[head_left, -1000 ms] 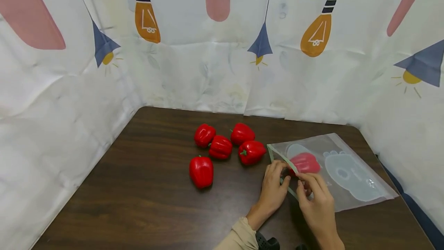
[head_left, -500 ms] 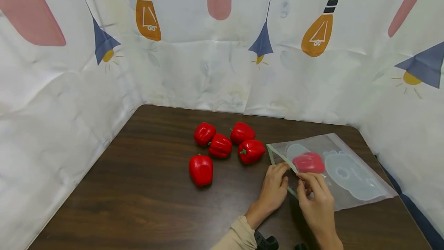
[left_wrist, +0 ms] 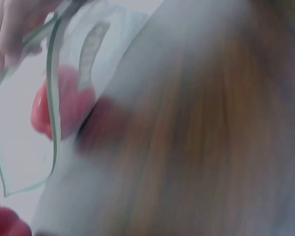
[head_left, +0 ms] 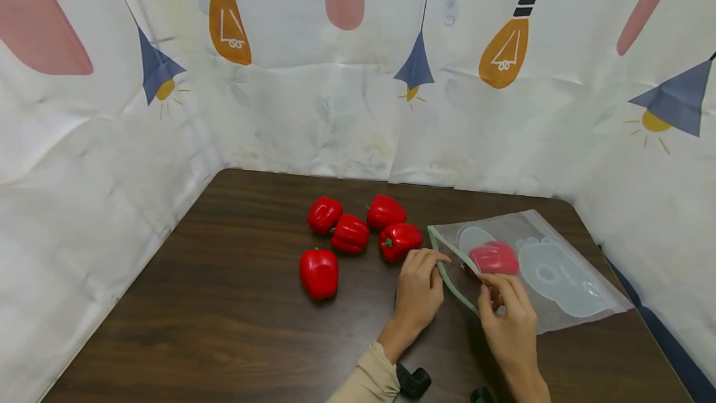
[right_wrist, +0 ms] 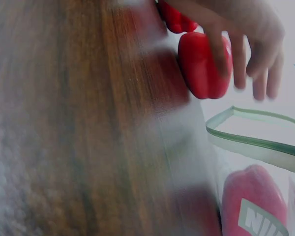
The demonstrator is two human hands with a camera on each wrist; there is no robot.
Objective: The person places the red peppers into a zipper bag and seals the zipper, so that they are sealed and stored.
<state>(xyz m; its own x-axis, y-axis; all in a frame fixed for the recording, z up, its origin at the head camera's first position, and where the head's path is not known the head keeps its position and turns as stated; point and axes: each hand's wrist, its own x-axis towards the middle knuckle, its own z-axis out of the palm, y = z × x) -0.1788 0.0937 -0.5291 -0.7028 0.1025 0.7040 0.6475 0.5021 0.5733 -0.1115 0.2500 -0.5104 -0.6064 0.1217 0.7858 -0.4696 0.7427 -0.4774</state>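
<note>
A frosted zip bag (head_left: 582, 254) with a green-edged mouth lies on the table at the right, its mouth held apart. One red bell pepper (head_left: 495, 258) is inside it, seen through the plastic. My right hand (head_left: 510, 319) pinches the upper lip of the bag between thumb and fingers. Just outside the mouth, my left hand (head_left: 419, 291) holds nothing, its fingers loosely bent. In the right wrist view, the left hand's fingers (right_wrist: 240, 61) hang down in front of a bell pepper (right_wrist: 199, 64) on the table.
Several more red bell peppers stand left of the bag, the nearest pepper (head_left: 319, 273) apart from the others. The brown table (head_left: 224, 328) meets a white printed cloth wall (head_left: 313, 123) behind. A black wrist strap piece (head_left: 414, 382) shows below the left sleeve.
My left hand has drawn back from the bag's mouth toward the left. The pepper has slid deeper into the bag. My right hand keeps its pinch on the bag's lip.
</note>
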